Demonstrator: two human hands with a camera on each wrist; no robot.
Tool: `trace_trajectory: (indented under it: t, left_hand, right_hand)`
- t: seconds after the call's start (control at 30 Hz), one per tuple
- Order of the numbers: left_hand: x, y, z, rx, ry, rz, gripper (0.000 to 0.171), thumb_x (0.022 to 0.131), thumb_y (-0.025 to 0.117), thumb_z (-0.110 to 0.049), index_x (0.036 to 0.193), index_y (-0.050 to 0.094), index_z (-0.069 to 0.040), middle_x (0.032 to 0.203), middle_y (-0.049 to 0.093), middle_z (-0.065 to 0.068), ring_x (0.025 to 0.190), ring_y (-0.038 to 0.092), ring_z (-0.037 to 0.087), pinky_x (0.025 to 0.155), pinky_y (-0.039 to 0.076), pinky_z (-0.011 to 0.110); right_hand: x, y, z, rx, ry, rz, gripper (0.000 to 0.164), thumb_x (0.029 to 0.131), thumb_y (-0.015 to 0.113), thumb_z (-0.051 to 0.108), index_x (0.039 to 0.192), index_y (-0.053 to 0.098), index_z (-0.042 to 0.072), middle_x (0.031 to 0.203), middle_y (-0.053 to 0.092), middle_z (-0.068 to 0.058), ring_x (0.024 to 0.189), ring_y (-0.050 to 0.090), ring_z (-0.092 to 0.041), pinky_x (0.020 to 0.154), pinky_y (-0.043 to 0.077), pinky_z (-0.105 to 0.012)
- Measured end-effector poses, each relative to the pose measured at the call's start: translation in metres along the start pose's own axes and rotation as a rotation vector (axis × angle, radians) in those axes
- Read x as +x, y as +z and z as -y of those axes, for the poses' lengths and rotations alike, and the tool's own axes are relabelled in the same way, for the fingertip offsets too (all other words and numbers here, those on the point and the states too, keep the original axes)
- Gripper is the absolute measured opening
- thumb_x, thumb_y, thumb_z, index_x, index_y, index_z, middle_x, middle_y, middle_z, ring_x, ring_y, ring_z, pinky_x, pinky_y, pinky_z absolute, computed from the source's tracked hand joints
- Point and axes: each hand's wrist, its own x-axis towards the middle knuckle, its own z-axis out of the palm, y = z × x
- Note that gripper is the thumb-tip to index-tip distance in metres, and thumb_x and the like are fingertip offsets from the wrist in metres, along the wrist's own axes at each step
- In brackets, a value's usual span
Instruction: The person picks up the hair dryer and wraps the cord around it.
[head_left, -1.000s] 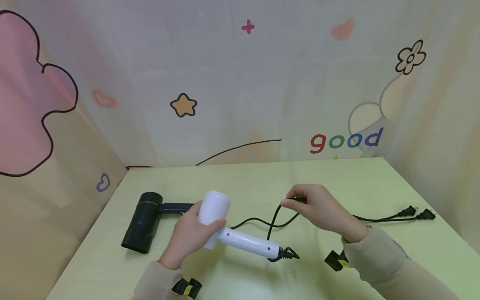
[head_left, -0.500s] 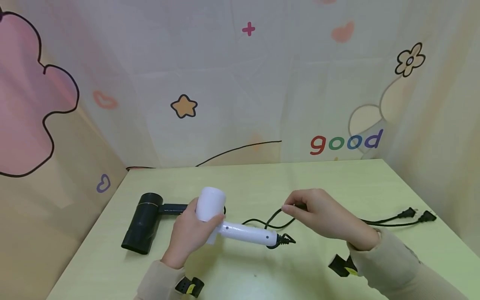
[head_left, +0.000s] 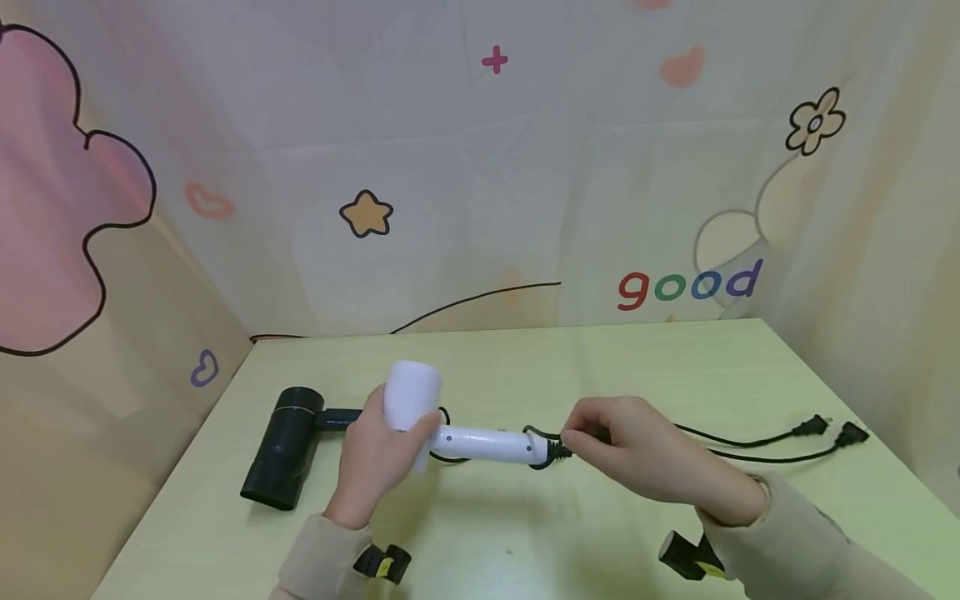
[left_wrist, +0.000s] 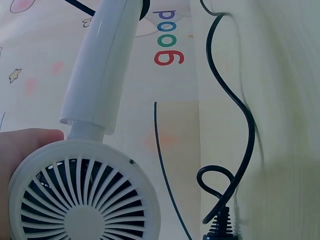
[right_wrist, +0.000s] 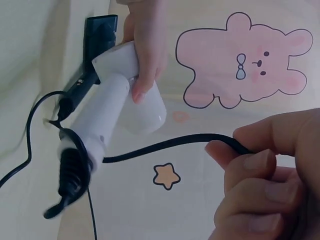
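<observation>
My left hand [head_left: 375, 462] grips the barrel of a white hair dryer [head_left: 487, 445], holding it above the table with the handle pointing right. Its round vented intake [left_wrist: 82, 222] faces the left wrist camera. My right hand [head_left: 637, 450] is close to the handle's end and pinches the dryer's black cord [right_wrist: 175, 142] between thumb and fingers. In the right wrist view, that cord runs taut to the handle and bends round its end beside the ribbed cord sleeve [right_wrist: 70, 172]. The rest of the cord inside the right hand is hidden.
A black hair dryer [head_left: 285, 450] lies on the left of the pale table [head_left: 487, 550], its handle partly behind my left hand. Its cord [left_wrist: 245, 130] trails behind the white dryer. Two black plugs [head_left: 812, 426] rest near the right edge. A printed curtain [head_left: 465, 167] hangs behind.
The white hair dryer has risen slightly and its handle has swung closer to level. My right hand has moved lower, bringing the cord in close to the handle's end, where it now loops round.
</observation>
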Motion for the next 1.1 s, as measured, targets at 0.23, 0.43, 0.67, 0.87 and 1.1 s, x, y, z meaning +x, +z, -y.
trace_trajectory:
  t: [0.23,0.43,0.67,0.87,1.1]
  left_hand:
    - [0.003,-0.001,-0.003,-0.018,0.009,-0.051,0.070,0.079,0.069,-0.046,0.133,0.042,-0.009,0.106,0.064,0.015,0.083,0.064,0.029,0.059,0.052,0.034]
    - [0.006,-0.002,-0.005,-0.048,0.025,-0.148,0.072,0.081,0.069,-0.044,0.135,0.042,-0.006,0.105,0.064,0.019,0.083,0.064,0.031,0.060,0.053,0.038]
    - [0.007,-0.006,-0.007,-0.087,-0.010,-0.178,0.070,0.081,0.068,-0.046,0.133,0.043,-0.005,0.108,0.063,0.018,0.086,0.064,0.033,0.062,0.054,0.040]
    - [0.007,-0.006,-0.007,-0.099,-0.034,-0.183,0.068,0.081,0.067,-0.047,0.130,0.046,-0.005,0.106,0.063,0.017,0.085,0.064,0.031,0.063,0.053,0.039]
    - [0.007,-0.009,-0.011,-0.122,-0.086,-0.165,0.070,0.082,0.066,-0.049,0.131,0.045,-0.004,0.113,0.061,0.018,0.090,0.062,0.033,0.068,0.054,0.042]
  right_hand:
    - [-0.005,0.006,-0.001,0.051,0.040,0.003,0.012,0.090,0.057,0.016,0.079,0.061,0.016,0.058,0.046,0.009,0.048,0.035,-0.002,0.046,0.033,-0.020]
    - [-0.012,0.014,-0.004,0.074,-0.037,-0.004,0.015,0.093,0.055,0.016,0.079,0.058,0.018,0.057,0.037,0.012,0.049,0.032,0.001,0.049,0.033,-0.019]
    - [-0.022,0.028,-0.008,0.114,-0.173,-0.012,0.015,0.097,0.052,0.018,0.084,0.057,0.022,0.061,0.034,0.016,0.054,0.031,0.005,0.050,0.033,-0.014]
    - [-0.027,0.042,-0.020,0.181,-0.227,0.002,0.012,0.098,0.051,0.015,0.089,0.056,0.021,0.062,0.039,0.014,0.055,0.033,0.007,0.050,0.034,-0.013]
    - [-0.028,0.061,-0.042,0.289,-0.230,0.042,0.014,0.098,0.048,0.009,0.094,0.060,0.015,0.063,0.052,-0.001,0.054,0.037,0.006,0.049,0.035,-0.016]
